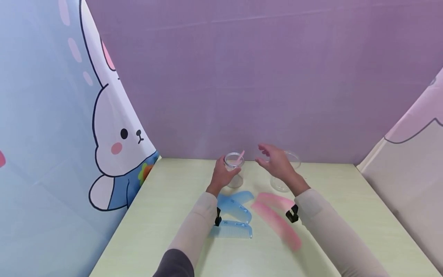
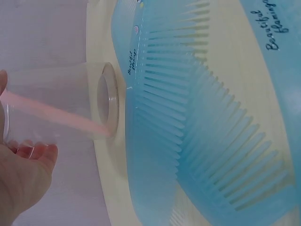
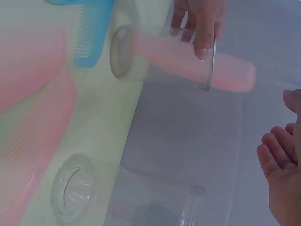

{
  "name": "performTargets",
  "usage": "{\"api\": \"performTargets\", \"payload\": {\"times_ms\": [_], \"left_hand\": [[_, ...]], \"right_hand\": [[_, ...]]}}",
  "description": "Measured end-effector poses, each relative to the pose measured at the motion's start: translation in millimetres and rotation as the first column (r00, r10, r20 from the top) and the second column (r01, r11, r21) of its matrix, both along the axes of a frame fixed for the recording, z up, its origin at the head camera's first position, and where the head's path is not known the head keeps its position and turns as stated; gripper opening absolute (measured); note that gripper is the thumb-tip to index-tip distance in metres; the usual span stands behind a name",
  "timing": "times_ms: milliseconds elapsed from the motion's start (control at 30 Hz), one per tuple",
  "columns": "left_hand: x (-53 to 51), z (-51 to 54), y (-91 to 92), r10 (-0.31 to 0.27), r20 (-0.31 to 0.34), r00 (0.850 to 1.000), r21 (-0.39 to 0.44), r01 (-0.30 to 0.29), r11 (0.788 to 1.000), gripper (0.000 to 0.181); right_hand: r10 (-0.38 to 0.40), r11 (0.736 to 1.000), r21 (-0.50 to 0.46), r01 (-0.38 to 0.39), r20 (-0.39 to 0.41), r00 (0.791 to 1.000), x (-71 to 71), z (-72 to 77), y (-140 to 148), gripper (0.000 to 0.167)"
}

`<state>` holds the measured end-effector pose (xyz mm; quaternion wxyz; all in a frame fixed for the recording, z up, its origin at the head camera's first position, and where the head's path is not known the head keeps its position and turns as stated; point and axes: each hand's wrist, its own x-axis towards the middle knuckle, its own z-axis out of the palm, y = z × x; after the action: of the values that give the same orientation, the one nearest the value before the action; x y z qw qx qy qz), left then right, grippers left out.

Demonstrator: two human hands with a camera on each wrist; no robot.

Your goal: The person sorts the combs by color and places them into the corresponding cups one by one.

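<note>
Inside the jar, a pink comb slants up rightward; hands: left gripping jar, right relaxed, empty.

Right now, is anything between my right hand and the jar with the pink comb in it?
Nothing visible stands between your right hand and that jar. Your left hand holds the jar, and the pink comb pokes above its rim.

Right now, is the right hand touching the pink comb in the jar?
Apart. The right wrist view shows purple backdrop between the right hand and the pink comb.
</note>
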<state>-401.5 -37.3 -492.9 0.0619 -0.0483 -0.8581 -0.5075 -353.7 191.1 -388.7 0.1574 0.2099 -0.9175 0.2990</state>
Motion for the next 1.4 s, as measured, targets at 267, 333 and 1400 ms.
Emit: {"api": "performTargets", "payload": {"times_ms": [267, 333, 1400], "left_hand": [[0.5, -0.7, 1.1, 0.006, -0.007, 1.000, -0.002, -0.006, 1.000, 0.089], [0.9, 0.0, 1.3, 0.003, -0.011, 1.000, 0.000, -0.003, 1.000, 0.088], [1.6, -0.5, 1.3, -0.012, -0.024, 1.000, 0.046, 0.013, 0.999, 0.090]], "right_hand": [[0.015, 1.000, 0.011, -0.015, 0.025, 1.000, 3.3, -11.9, 12, 0.059], [0.021, 1.000, 0.011, -0.022, 0.019, 1.000, 4.0, -16.7, 16, 0.059], [0.029, 0.991, 0.129, -0.036, 0.054, 0.998, 45.9, -83.8, 77, 0.040]]}}
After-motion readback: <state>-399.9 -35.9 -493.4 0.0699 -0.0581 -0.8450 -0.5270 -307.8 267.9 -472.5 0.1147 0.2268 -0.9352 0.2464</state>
